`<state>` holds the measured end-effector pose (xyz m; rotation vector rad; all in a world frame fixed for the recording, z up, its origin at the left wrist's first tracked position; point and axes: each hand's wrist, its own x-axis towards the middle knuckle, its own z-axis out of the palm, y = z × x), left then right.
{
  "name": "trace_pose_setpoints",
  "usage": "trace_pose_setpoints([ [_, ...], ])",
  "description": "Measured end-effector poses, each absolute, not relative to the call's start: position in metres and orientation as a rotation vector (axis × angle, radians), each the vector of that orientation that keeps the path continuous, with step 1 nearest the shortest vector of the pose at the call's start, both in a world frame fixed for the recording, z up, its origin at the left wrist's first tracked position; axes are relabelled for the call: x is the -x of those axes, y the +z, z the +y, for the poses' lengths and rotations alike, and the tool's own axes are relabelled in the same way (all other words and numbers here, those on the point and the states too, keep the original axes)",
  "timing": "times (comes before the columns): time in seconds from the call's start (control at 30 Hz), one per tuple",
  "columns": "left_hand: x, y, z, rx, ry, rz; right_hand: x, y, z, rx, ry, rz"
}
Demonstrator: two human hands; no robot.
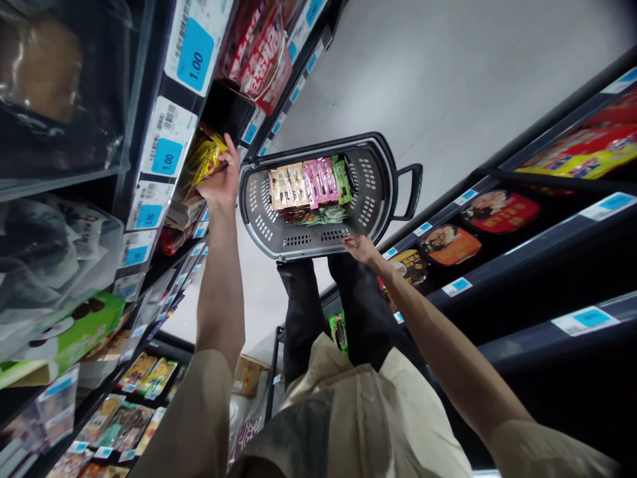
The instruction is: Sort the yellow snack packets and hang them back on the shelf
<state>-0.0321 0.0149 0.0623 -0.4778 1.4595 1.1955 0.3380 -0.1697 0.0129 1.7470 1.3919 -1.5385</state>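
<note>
My left hand reaches into the shelf on the left, its fingers closed around a yellow snack packet with dark print. My right hand is at the near rim of a grey and black shopping basket, fingers curled over the edge. Inside the basket lie rows of small snack packets: cream ones, pink ones and green ones. More greenish packets lie beneath these rows. The basket's black handle sticks out to the right.
Shelves with blue and white price tags run close along my left. Red snack bags hang over the shelf edge ahead. To the right, another shelf holds round-lidded food packs. Pale floor stretches beyond the basket; a cardboard box sits behind.
</note>
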Motion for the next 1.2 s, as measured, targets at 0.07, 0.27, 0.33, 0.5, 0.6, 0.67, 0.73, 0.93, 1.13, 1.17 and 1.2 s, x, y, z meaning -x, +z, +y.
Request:
trace_pose_setpoints([
  [0.07, 0.031, 0.065, 0.015, 0.406, 1.212, 1.4, -0.341, 0.013, -0.169, -1.758, -1.553, 1.378],
  [0.27, 0.027, 0.073, 0.004, 0.31, 1.131, 1.629, -0.347, 0.011, -0.164, -1.773, -1.604, 1.351],
  [0.33, 0.026, 0.075, 0.004, 0.359, 1.133, 1.648, -0.347, 0.009, -0.162, -1.779, -1.616, 1.341],
  [0.5, 0.022, 0.072, 0.013, 0.467, 1.191, 1.675, -0.347, 0.005, -0.158, -1.812, -1.628, 1.306],
  [0.6, 0.018, 0.069, 0.019, 0.464, 1.203, 1.65, -0.347, 0.008, -0.155, -1.834, -1.647, 1.308],
  [0.67, 0.015, 0.069, 0.02, 0.434, 1.222, 1.631, -0.346, 0.012, -0.152, -1.855, -1.665, 1.321],
  [0.73, 0.011, 0.07, 0.019, 0.397, 1.257, 1.61, -0.344, 0.016, -0.146, -1.884, -1.69, 1.347],
  [0.93, -0.003, 0.078, 0.014, 0.229, 1.305, 1.633, -0.297, 0.024, -0.064, -2.118, -1.85, 1.69],
  [1.13, -0.013, 0.084, 0.008, 0.206, 1.331, 1.71, -0.193, 0.045, 0.088, -2.139, -1.745, 2.226],
  [1.17, -0.013, 0.084, 0.008, 0.198, 1.307, 1.719, -0.178, 0.049, 0.105, -2.12, -1.692, 2.254],
  [1.2, -0.014, 0.084, 0.009, 0.18, 1.268, 1.738, -0.164, 0.053, 0.117, -2.105, -1.637, 2.27],
])
